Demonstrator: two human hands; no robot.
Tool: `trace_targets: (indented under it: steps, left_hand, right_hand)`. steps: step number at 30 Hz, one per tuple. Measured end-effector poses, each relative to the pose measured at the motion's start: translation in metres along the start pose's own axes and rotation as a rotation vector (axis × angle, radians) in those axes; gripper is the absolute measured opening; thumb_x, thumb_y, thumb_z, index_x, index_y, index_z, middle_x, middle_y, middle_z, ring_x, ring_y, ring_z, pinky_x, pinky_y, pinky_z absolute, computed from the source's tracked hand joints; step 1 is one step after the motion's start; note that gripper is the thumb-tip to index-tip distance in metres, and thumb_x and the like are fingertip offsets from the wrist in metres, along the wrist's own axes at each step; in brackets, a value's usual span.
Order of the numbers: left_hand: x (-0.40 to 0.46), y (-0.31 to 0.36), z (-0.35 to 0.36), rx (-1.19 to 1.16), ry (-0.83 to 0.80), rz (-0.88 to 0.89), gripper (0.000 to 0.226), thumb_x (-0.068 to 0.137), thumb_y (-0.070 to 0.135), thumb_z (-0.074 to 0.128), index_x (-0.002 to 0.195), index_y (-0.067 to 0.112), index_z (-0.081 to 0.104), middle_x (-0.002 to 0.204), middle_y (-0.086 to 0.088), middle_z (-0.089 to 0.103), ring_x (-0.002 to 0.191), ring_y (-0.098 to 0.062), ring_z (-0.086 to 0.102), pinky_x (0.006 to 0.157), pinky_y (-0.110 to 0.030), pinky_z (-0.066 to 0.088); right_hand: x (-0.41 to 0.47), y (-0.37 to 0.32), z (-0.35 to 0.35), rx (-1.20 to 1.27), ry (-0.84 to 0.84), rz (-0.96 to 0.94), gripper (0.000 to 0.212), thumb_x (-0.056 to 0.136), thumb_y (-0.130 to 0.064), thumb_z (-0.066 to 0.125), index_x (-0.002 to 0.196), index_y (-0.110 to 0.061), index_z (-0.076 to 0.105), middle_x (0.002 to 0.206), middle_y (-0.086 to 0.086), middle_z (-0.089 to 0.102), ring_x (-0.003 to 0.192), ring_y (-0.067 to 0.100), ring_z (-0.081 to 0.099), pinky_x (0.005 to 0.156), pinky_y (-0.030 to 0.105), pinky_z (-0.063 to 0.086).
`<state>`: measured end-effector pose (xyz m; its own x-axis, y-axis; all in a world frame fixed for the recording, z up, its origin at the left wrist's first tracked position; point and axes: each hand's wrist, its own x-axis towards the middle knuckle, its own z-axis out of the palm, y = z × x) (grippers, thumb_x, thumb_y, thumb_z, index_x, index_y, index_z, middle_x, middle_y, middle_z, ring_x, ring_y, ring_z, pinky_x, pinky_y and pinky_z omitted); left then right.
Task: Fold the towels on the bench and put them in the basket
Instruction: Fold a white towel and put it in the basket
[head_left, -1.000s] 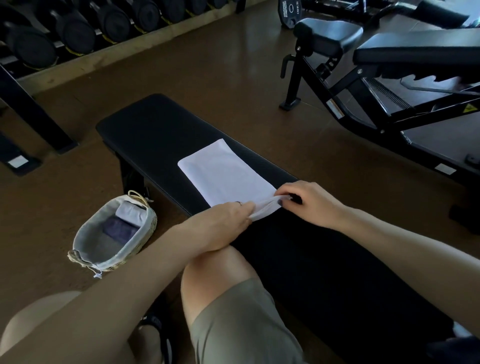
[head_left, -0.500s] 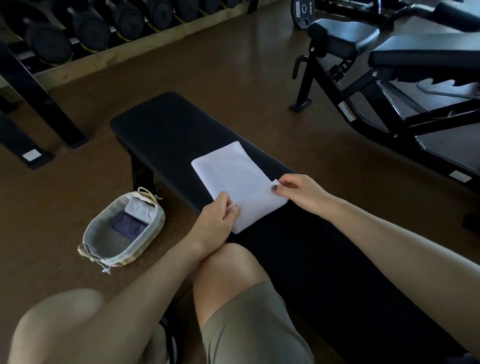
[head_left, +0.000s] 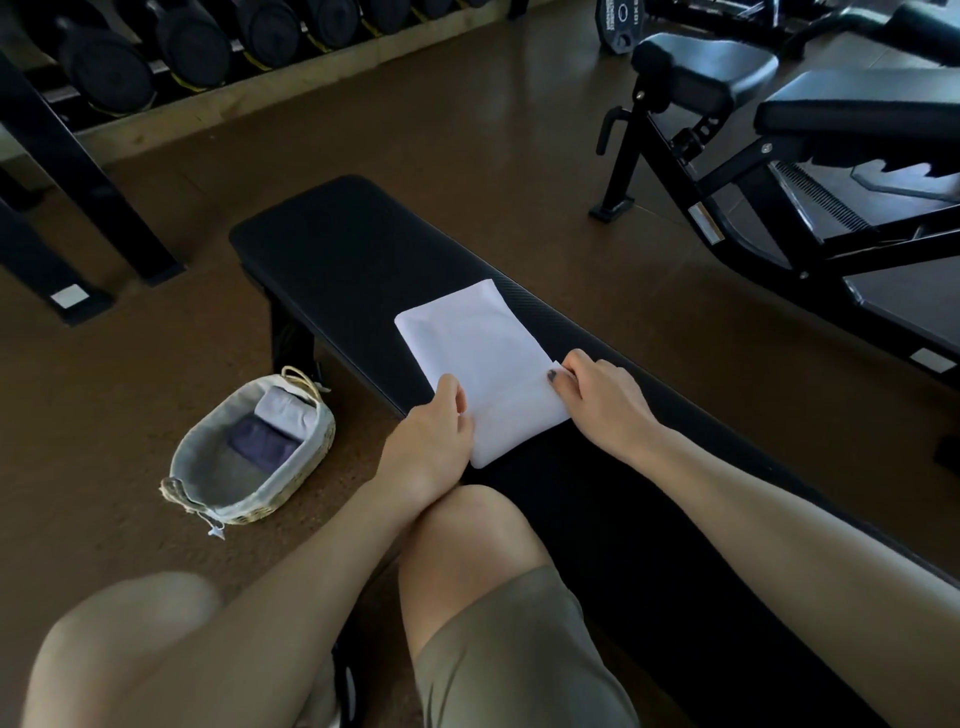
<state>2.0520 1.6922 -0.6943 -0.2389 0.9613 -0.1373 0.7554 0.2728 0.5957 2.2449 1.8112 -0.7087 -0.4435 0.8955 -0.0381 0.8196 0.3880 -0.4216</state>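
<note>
Now the near end of the white towel (head_left: 483, 364) has been carried forward over the rest: a second ago I saw both hands pinching that end low against the bench (head_left: 332, 244), bunched between them, and half a second ago it was already laid over with the hands sliding apart. At this moment the towel lies at the centre of the frame as a shorter, doubled rectangle, flat on the black pad, its near edge a soft fold. My left hand (head_left: 431, 436) sits at the towel's lower-left edge, thumb on top of the cloth and fingers curled at its side, grasping that edge; my right hand (head_left: 597, 395) is at the right edge, fingertips curled down onto the cloth and pinching the upper layer's corner. I judge this as one fold just completed and being squared up, with the layers nearly but not perfectly aligned on the right. The basket (head_left: 306, 467) stands on the floor at lower left of centre, well apart from the bench top, and already holds a pale folded towel (head_left: 283, 410) and a dark folded towel (head_left: 260, 444). I reckon one further fold should make this piece small enough to join them.
</note>
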Motion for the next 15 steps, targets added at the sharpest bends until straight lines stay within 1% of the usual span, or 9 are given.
trace_targets:
  steps: [2, 4, 5, 7, 9, 11, 13, 14, 15]
  left_hand:
    - [0.001, -0.003, 0.002, 0.061, -0.016, 0.000, 0.009, 0.107, 0.028, 0.040, 0.102, 0.021, 0.037, 0.076, -0.003, 0.058, 0.062, -0.017, 0.054, 0.052, -0.031, 0.037]
    - [0.003, -0.004, 0.002, 0.103, -0.017, 0.006, 0.010, 0.107, 0.030, 0.039, 0.103, 0.021, 0.037, 0.075, -0.002, 0.058, 0.061, -0.017, 0.053, 0.052, -0.031, 0.036]
    - [0.004, -0.005, 0.002, 0.132, -0.008, 0.012, 0.010, 0.107, 0.030, 0.038, 0.103, 0.021, 0.037, 0.075, -0.002, 0.057, 0.061, -0.017, 0.053, 0.052, -0.031, 0.037]
    - [0.007, -0.005, 0.001, 0.190, 0.022, 0.037, 0.010, 0.107, 0.031, 0.039, 0.102, 0.022, 0.036, 0.074, 0.000, 0.057, 0.061, -0.016, 0.053, 0.052, -0.031, 0.037]
    - [0.009, -0.004, -0.001, 0.269, 0.039, 0.098, 0.011, 0.107, 0.031, 0.039, 0.102, 0.023, 0.033, 0.075, 0.002, 0.054, 0.061, -0.015, 0.051, 0.052, -0.031, 0.035]
    - [0.011, -0.003, -0.002, 0.362, 0.034, 0.169, 0.012, 0.106, 0.031, 0.039, 0.104, 0.024, 0.029, 0.080, 0.002, 0.053, 0.063, -0.016, 0.048, 0.053, -0.033, 0.036]
    - [0.014, -0.003, -0.003, 0.443, 0.046, 0.233, 0.011, 0.106, 0.028, 0.041, 0.110, 0.022, 0.034, 0.091, 0.000, 0.050, 0.067, -0.020, 0.048, 0.056, -0.035, 0.041]
    - [0.016, -0.003, -0.003, 0.499, 0.069, 0.288, 0.012, 0.104, 0.023, 0.046, 0.112, 0.020, 0.037, 0.093, -0.001, 0.048, 0.066, -0.021, 0.047, 0.056, -0.035, 0.042]
    - [0.018, -0.004, -0.004, 0.562, 0.097, 0.386, 0.017, 0.099, 0.016, 0.054, 0.111, 0.018, 0.041, 0.092, -0.003, 0.045, 0.064, -0.021, 0.043, 0.054, -0.035, 0.041]
  right_hand:
    - [0.000, -0.002, 0.002, -0.035, 0.016, 0.008, 0.025, 0.109, -0.036, 0.040, 0.097, -0.017, 0.050, 0.077, -0.006, 0.051, 0.073, 0.016, 0.052, 0.070, 0.034, 0.034]
    - [0.000, -0.005, 0.003, -0.040, 0.036, 0.027, 0.020, 0.108, -0.035, 0.043, 0.099, -0.018, 0.047, 0.081, -0.004, 0.054, 0.074, 0.016, 0.054, 0.068, 0.034, 0.038]
    - [0.000, -0.005, 0.005, -0.031, 0.051, 0.032, 0.018, 0.108, -0.034, 0.045, 0.099, -0.018, 0.046, 0.082, -0.002, 0.056, 0.074, 0.016, 0.055, 0.065, 0.032, 0.040]
    - [-0.002, -0.005, 0.005, -0.005, 0.077, 0.034, 0.015, 0.107, -0.031, 0.048, 0.101, -0.019, 0.044, 0.086, -0.002, 0.058, 0.073, 0.015, 0.056, 0.061, 0.027, 0.038]
    - [-0.003, -0.005, 0.004, 0.003, 0.079, 0.016, 0.011, 0.107, -0.030, 0.048, 0.107, -0.019, 0.045, 0.093, -0.002, 0.060, 0.079, 0.014, 0.057, 0.066, 0.028, 0.042]
    - [-0.005, -0.004, 0.003, -0.003, 0.067, -0.015, 0.010, 0.108, -0.027, 0.046, 0.114, -0.020, 0.047, 0.100, 0.000, 0.062, 0.086, 0.017, 0.059, 0.075, 0.036, 0.050]
    - [-0.006, -0.003, 0.004, -0.013, 0.061, -0.039, 0.010, 0.108, -0.025, 0.043, 0.116, -0.021, 0.048, 0.103, 0.002, 0.062, 0.089, 0.019, 0.058, 0.080, 0.041, 0.051]
    - [-0.006, -0.002, 0.004, -0.035, 0.057, -0.051, 0.010, 0.108, -0.023, 0.042, 0.116, -0.021, 0.048, 0.104, 0.003, 0.061, 0.089, 0.020, 0.056, 0.080, 0.042, 0.051]
    - [-0.007, -0.003, 0.005, -0.076, 0.055, -0.069, 0.011, 0.107, -0.023, 0.042, 0.118, -0.022, 0.047, 0.107, 0.004, 0.057, 0.088, 0.021, 0.055, 0.079, 0.041, 0.051]
